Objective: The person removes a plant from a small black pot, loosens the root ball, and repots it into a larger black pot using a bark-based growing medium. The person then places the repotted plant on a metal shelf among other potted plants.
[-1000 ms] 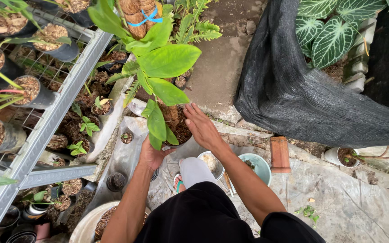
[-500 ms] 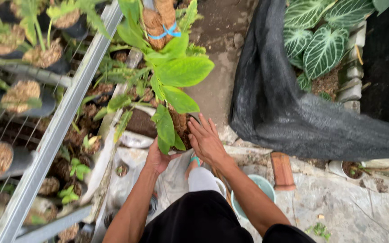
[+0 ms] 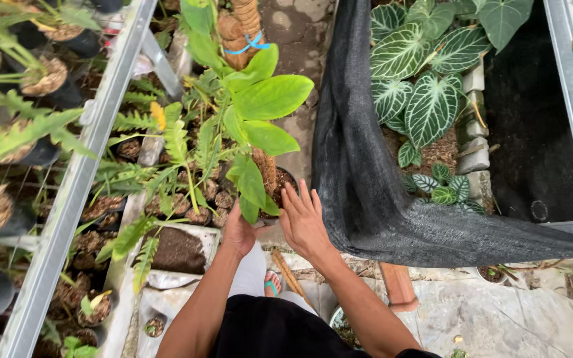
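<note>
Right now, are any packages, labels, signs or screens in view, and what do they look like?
None in view: no package, label, sign or screen.
Nearest to a label: a blue tie, thin and knotted, around the brown pole of the potted plant that both hands reach for.

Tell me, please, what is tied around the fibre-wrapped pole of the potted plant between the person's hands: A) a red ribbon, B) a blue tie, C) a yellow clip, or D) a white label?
B: a blue tie is wound around the brown fibre pole near its top, above the broad green leaves. The left hand and right hand are down at the pot.
</note>
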